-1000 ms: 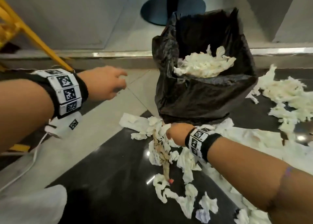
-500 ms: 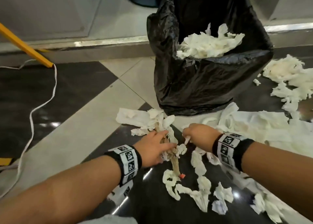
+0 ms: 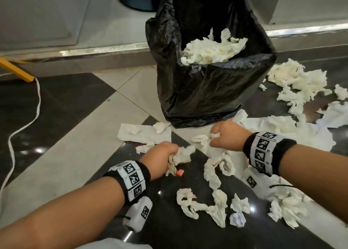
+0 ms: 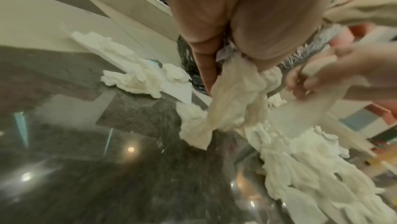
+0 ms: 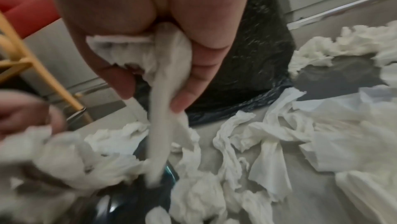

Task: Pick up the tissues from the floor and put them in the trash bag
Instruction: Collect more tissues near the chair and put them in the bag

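Well, the bag (image 3: pixel 205 86) stands open at twelve o'clock with a heap of tissues (image 3: pixel 212 50) inside. Both hands sit just below it: the left hand (image 3: pixel 160 157) clenches a wad (image 3: pixel 181 154), the right hand (image 3: pixel 225 135) another strip (image 5: pixel 163 78), with loose tissues strewn from three to six o'clock.

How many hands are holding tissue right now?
2. The left hand grips a crumpled wad of tissue above the dark tile; the right hand pinches a tissue strip just in front of the trash bag.
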Tool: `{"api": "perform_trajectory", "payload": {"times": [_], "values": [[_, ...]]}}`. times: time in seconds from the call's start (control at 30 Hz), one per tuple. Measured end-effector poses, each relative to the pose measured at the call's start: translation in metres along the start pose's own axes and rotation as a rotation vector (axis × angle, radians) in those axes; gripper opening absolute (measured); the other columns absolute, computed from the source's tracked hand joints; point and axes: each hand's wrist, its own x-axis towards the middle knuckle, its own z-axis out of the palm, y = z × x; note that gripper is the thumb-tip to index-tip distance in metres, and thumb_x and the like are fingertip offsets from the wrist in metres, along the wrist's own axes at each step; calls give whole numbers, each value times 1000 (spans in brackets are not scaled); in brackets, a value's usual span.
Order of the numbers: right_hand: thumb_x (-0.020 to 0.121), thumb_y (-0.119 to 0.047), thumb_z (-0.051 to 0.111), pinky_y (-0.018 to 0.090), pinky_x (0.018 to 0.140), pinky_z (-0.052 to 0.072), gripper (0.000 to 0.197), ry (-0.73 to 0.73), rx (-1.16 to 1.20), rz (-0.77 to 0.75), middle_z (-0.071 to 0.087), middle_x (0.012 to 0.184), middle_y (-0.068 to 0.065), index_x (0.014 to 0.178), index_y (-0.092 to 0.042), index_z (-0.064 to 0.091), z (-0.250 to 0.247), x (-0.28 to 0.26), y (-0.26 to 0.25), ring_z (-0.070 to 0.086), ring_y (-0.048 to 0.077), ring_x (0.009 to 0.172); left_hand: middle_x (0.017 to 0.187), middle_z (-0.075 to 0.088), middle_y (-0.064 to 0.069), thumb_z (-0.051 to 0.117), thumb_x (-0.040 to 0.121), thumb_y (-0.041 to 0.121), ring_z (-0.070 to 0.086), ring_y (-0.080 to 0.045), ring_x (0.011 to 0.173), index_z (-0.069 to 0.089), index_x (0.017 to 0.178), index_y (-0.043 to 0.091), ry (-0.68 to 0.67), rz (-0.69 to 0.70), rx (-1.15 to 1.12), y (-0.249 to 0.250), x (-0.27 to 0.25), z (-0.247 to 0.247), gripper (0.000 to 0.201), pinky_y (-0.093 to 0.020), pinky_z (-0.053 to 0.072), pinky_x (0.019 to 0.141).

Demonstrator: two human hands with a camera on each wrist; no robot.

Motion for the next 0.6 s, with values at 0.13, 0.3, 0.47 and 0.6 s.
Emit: {"api": "perform_trajectory", "payload": {"times": [0.13,0.3,0.47,0.6], "values": [[79,-18,63,31,89,46,36,-273,-203,-266,56,117,-3,110,-34,55,36,-7,-12,54,18,106,81,45,4,56,75,3,46,-15,76,39,72,30,6,-11,-45,-16,-13,-2,32,-21,34,63],[79,-15,69,40,78,50,85,-586,-635,-659,24,141,10,140,-47,19,113,-38,-15,56,36,102,99,40,7,67,77,22,47,-9,89,54,111,33,-131,-25,43,-32,-30,1,38,-16,35,79],[92,-12,49,46,70,47,48,-535,-745,-783,38,129,23,137,-20,33,134,-42,-20,55,43,97,97,53,-6,58,83,13,55,-22,88,62,89,10,-161,-40,181,-36,-36,3,8,-29,44,77],[90,-19,51,44,79,50,29,-468,-683,-722,53,113,16,117,-9,52,110,-31,-29,57,36,99,99,46,-1,68,79,24,52,-17,84,62,86,11,-130,-42,182,-41,-37,7,17,-24,44,76]]}}
